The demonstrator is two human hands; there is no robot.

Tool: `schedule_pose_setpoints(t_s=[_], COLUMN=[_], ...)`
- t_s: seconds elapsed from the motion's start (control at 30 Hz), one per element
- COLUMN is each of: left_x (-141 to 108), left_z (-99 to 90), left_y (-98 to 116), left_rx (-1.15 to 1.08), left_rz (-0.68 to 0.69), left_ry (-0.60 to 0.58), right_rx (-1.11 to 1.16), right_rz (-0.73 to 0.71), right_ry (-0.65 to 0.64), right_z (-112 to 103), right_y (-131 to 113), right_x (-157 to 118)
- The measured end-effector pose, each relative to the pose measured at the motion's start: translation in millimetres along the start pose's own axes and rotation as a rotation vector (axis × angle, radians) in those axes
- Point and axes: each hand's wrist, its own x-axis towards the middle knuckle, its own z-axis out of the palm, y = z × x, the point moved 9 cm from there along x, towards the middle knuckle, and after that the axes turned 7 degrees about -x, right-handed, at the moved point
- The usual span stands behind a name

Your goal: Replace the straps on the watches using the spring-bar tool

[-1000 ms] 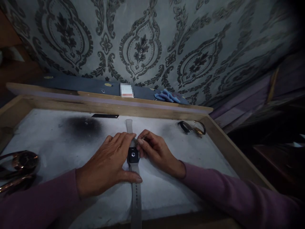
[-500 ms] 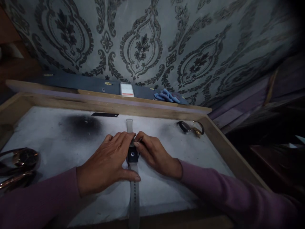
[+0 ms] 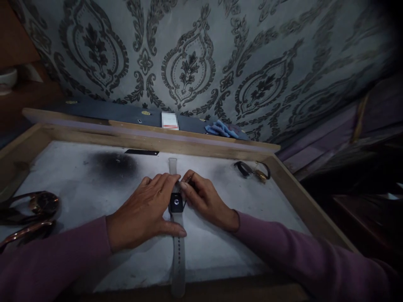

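A smartwatch (image 3: pixel 176 202) lies back up on the white tray floor, its sensor window showing. Its pale grey strap (image 3: pixel 179 260) is laid out straight, the long holed part toward me. My left hand (image 3: pixel 146 209) holds the watch down, fingertips at the upper strap joint and thumb across the lower strap. My right hand (image 3: pixel 208 201) is closed in a pinch just beside the case's upper right. Whatever sits between those fingertips is too small and dark to name. A thin dark line shows along the case's right side, below the pinch.
Wristwatches (image 3: pixel 44 203) lie at the left, and two more watches (image 3: pixel 252 171) at the far right. A black cutter blade (image 3: pixel 142 152) rests near the back wooden rim (image 3: pixel 195 144). Beyond it are a small white box (image 3: pixel 170 121) and a blue cloth (image 3: pixel 222 128).
The view has shifted slightly, so everything sits a little more to the right. My right fingertips have drawn slightly up and away from the watch. My left hand keeps its hold.
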Motion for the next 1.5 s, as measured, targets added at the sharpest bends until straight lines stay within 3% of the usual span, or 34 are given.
schedule_pose_setpoints(t_s=[0.47,0.93,1.5], left_x=[0.9,2.6,1.7], left_z=[0.2,-3.3,-2.6], left_y=[3.6,5.2,4.2], left_rx=[0.002,-0.006,-0.006], left_rz=[-0.001,0.002,0.003], left_ry=[-0.022,-0.001,0.018], right_rx=[0.120,0.045,0.154], right_rz=[0.041,-0.030,0.046], right_ry=[-0.023,-0.018,-0.026], right_z=[5.8,6.5,8.4], right_y=[7.5,-1.1,8.0], right_x=[-0.8,0.1,0.6])
